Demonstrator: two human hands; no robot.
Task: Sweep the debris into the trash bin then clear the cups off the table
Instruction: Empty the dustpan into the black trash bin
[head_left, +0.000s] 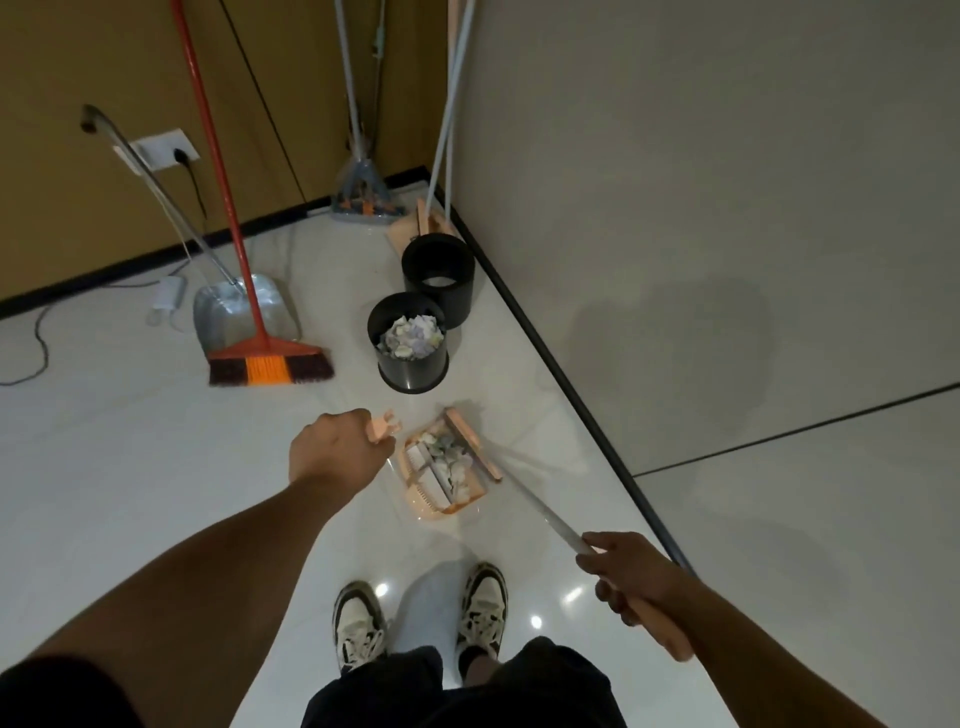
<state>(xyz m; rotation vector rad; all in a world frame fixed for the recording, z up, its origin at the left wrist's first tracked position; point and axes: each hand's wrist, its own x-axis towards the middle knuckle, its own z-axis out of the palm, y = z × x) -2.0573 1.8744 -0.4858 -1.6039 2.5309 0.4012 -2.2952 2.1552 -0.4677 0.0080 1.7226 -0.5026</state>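
The person is standing over a peach dustpan (439, 475) lying on the floor (156, 457), and the sweeping step is under way. The left hand (332, 447) is curling its grip round the dustpan's peach handle top (384, 423), just left of the dustpan. The right hand (631, 577) is wrapping its grip round the broom handle (540, 506), which is running up-left to the broom head (472, 444) sitting against the dustpan's far edge. Crumpled paper debris (449, 460) is lying inside the dustpan, beside the broom head.

Just beyond the dustpan a black bin (410, 340) is standing, already partly filled with similar paper scraps. A second black bin (439, 278) is standing behind it, nearer the wall corner. Left of the bins, a red broom (270, 364) and a metal dustpan (244, 312) are resting.

The debris looks gathered, so the next move probably calls for lifting the dustpan level, carrying it over the nearer bin and tipping it. No cups or surface are showing here.
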